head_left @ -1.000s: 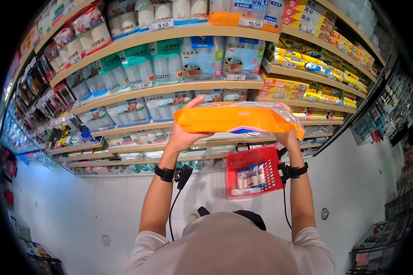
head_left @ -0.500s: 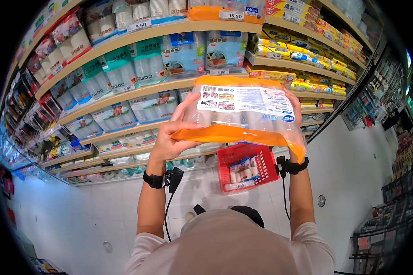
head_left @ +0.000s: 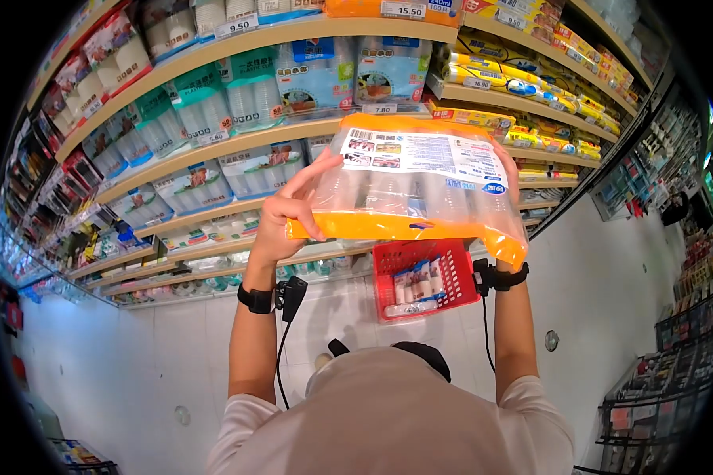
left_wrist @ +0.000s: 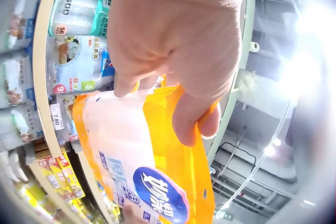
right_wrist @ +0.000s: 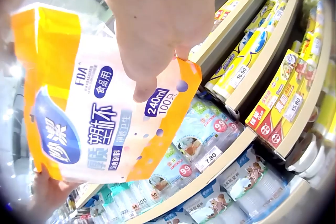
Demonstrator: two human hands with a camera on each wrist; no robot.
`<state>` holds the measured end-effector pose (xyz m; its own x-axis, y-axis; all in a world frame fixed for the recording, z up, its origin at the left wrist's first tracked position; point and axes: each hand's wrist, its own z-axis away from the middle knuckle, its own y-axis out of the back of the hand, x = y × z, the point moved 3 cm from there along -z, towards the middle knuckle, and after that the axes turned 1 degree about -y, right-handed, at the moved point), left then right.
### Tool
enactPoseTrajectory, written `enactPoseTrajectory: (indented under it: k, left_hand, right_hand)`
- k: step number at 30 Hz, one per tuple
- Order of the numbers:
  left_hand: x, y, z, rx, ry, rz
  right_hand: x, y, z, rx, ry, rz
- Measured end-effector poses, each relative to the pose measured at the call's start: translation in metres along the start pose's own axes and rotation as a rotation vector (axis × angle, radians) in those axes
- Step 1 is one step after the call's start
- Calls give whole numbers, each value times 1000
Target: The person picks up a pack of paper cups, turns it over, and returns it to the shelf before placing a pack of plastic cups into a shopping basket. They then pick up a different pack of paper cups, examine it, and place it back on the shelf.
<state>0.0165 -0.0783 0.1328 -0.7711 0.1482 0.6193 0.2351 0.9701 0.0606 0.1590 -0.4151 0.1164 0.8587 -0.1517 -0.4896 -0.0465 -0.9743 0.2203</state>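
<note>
Both hands hold up a pack of plastic cups (head_left: 412,194), a clear bag with orange edges and rows of cups inside. Its white printed label with a barcode faces the head camera. My left hand (head_left: 281,222) grips the left end, thumb on the orange edge and a finger reaching to the label. The left wrist view shows that hand (left_wrist: 178,40) pinching the orange border. On the opposite end, my right hand (head_left: 509,170) grips the side, partly hidden by the bag. In the right wrist view, its fingers (right_wrist: 144,88) lie over the front marked 240ml.
Ahead, curved shelves (head_left: 293,127) carry bagged cups, yellow boxes (head_left: 523,20) and price tags. Below the pack, a red basket (head_left: 384,273) on the floor contains several wrapped packs (head_left: 420,283). Another store rack (head_left: 657,380) stands at the right.
The pack has tipped from its orange edge facing the head camera to its labelled side showing. My left fingers have shifted on its left end. The head view has turned slightly.
</note>
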Motion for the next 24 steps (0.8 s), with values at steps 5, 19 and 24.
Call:
enactPoseTrajectory:
  k: [5,19,24]
  left_hand:
    - [-9,12,7,94,-27,151]
    - [-88,14,55,588,553,346]
    - [-109,4,77,531,505,567]
  right_hand:
    - [-2,-13,-1,-136,-167,-93]
    - [20,-48,56,-237,-713,-371]
    - [30,-51,59,-185,-838,-540]
